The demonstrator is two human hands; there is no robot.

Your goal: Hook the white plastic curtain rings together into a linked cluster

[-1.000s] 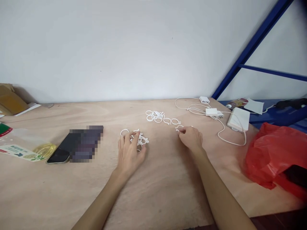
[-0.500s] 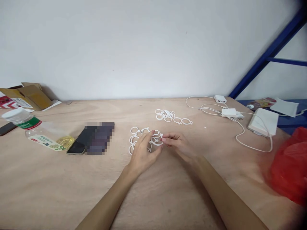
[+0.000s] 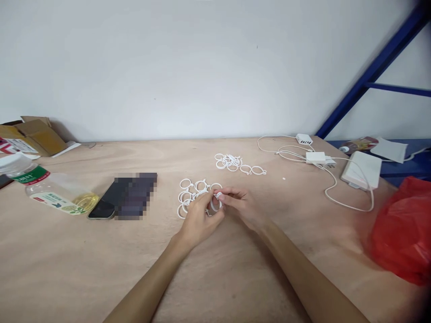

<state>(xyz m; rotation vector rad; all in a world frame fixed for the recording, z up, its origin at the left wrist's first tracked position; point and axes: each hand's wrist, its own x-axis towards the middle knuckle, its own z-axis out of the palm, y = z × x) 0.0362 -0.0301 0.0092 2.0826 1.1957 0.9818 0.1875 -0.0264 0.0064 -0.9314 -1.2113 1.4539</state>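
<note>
On the plywood table (image 3: 84, 255) lies a near cluster of white plastic rings (image 3: 188, 193). My left hand (image 3: 198, 218) and my right hand (image 3: 240, 206) meet just right of it, fingertips pinched together on one white ring (image 3: 215, 202) held between them. A second pile of white rings (image 3: 232, 162) lies farther back, clear of both hands.
A dark phone (image 3: 116, 199) and a lying plastic bottle (image 3: 50, 190) are at the left, a cardboard box (image 3: 30, 137) beyond them. White chargers with cables (image 3: 316, 158) and a white box (image 3: 361, 169) sit at the back right. A red plastic bag (image 3: 402, 229) is at the right edge.
My right hand came from the far rings on the right over to my left hand at the near cluster. Both hands now pinch one ring. The camera view shifted left.
</note>
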